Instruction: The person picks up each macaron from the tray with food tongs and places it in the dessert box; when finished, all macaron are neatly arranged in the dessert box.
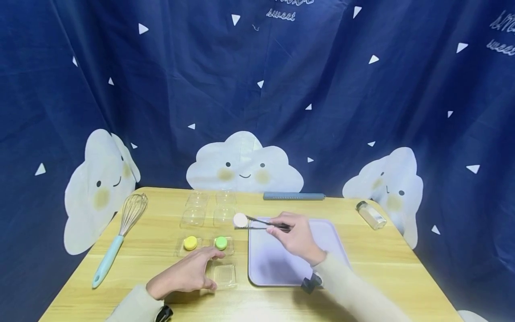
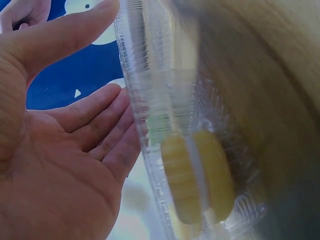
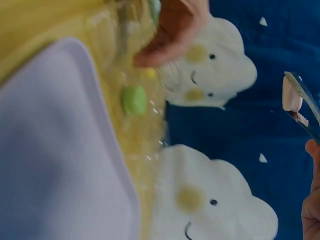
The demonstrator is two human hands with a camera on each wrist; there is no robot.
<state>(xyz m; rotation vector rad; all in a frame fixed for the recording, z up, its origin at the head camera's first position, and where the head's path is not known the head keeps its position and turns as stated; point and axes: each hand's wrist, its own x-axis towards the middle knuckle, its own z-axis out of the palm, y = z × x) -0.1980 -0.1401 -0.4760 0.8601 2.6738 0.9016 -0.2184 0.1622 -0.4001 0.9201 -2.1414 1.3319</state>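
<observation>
head view | right hand pinches thin tongs – gripping round, pale macaron | left hand spread at clear plastic tray

Yellow macaron in clear tray

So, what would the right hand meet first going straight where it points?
Probably the clear box, tongs and macaron leading; depth is unclear, so the right hand might pass above.

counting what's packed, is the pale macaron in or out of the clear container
Out: the tongs in the right hand pinch the pale macaron, with no clear container around it.
</observation>
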